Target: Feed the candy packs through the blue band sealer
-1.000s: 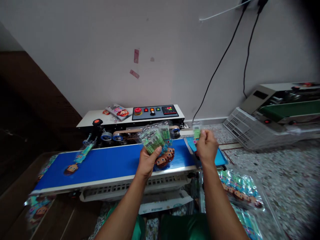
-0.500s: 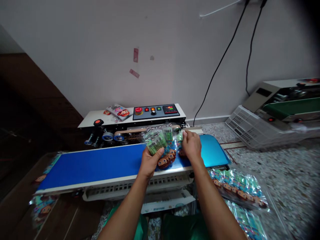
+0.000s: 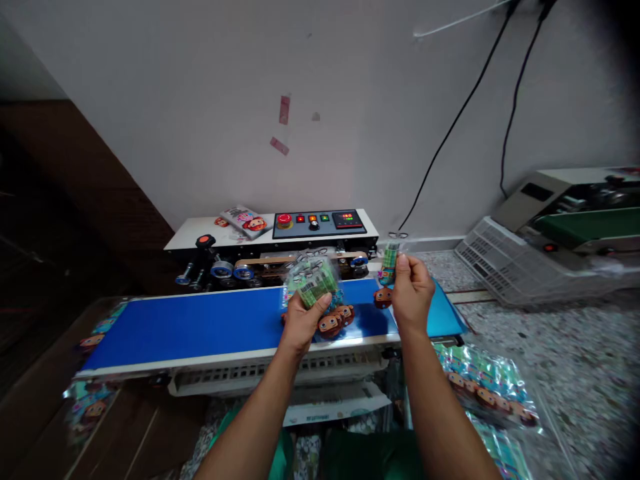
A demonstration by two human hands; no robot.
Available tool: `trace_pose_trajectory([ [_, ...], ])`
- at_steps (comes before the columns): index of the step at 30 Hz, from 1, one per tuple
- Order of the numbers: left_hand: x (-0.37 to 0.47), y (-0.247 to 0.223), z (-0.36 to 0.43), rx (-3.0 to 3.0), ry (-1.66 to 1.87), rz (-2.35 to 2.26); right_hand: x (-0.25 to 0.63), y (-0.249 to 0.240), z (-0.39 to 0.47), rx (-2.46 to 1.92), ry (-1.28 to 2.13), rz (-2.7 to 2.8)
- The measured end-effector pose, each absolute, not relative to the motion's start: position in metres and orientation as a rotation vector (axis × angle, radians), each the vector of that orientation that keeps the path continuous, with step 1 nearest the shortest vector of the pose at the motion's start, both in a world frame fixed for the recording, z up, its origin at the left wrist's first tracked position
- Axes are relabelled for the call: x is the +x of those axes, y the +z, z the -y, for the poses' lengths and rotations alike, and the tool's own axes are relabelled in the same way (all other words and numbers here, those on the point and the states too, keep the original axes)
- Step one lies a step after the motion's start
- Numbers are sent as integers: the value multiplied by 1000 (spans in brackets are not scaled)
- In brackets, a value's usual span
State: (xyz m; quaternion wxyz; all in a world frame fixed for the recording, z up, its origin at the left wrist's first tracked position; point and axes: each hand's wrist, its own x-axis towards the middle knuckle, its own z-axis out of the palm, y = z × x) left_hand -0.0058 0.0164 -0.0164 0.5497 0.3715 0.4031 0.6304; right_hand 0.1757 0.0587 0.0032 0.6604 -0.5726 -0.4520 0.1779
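Note:
My left hand [image 3: 303, 325] is closed around a fanned stack of clear plastic packets [image 3: 316, 283], each with a green barcoded card and a brown cartoon face. The stack is held over the blue conveyor belt [image 3: 200, 325] of a band sealing machine [image 3: 225, 239]. To the right, my right hand [image 3: 413, 287] pinches a single packet [image 3: 387, 270] of the same kind by its edge. That packet is upright, near the right end of the sealer's band, with its brown face low and the green card above. Part of another packet shows behind the left stack.
A control panel [image 3: 320, 223] with lit buttons sits on the sealer, beside a small printed packet [image 3: 245, 221]. More filled packets [image 3: 493, 387] lie at lower right. A second machine with a green belt [image 3: 595, 230] rests over a white crate [image 3: 480, 263]. Black cables [image 3: 460, 127] hang along the wall.
My right hand has moved right, away from the stack, drawing one packet apart from it. My left hand stays nearly in place with the stack. The view has shifted slightly.

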Motion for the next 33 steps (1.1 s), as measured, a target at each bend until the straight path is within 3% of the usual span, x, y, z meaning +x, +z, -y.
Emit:
trace_pose_trajectory([
  [5,-5,-17,-17,903,1490,-961,217,-21,-69,-1927,82,1353],
  [11,-1,-17,-15,876,1448,-957,205,-28,-79,-2276,73,1429],
  [17,-2,-17,-16,849,1429,-963,172,-27,-79,-1882,138,1581],
  [23,-3,-14,-16,869,1449,-924,143,5,-51,-1060,982,1587],
  [33,1,-16,-13,892,1425,-870,128,10,-46,-937,1031,1047],
])
